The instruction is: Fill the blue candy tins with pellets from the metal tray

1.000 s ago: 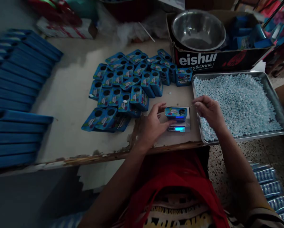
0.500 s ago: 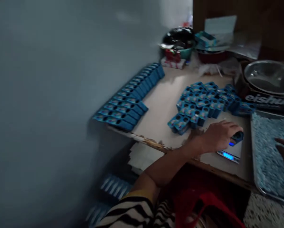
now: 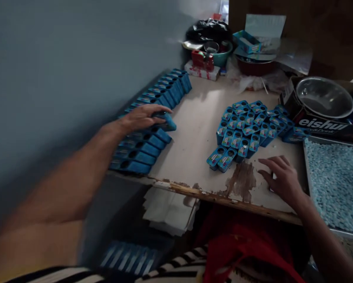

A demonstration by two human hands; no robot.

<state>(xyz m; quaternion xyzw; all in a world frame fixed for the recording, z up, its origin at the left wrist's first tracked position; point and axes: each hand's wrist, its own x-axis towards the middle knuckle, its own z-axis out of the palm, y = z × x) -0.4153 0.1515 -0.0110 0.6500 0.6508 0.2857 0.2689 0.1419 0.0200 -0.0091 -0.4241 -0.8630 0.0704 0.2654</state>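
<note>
My left hand (image 3: 142, 116) is closed around a small blue box (image 3: 166, 121), above the rows of blue boxes (image 3: 141, 151) standing along the wall. Its fingers wrap over the box's top. My right hand (image 3: 281, 177) has its fingers spread, with nothing between them, over the right part of the worktable. It covers most of a small scale. Left of and beyond that hand stands a cluster of blue boxes (image 3: 237, 139) with round dark openings on top. A metal tray (image 3: 309, 177) of pale blue pieces (image 3: 338, 177) lies at the right.
A steel bowl (image 3: 324, 98) rests on a dark carton (image 3: 326, 125) at the right. Behind are a red tape dispenser (image 3: 202, 60), a green basin (image 3: 222, 59) and a dark red bowl (image 3: 256, 67). White sheets (image 3: 170, 210) sit below the worn table edge (image 3: 206, 192).
My left hand has moved from the scale to the boxes by the wall, carrying a blue box. My right hand has come from the tray to the scale. The view has shifted slightly.
</note>
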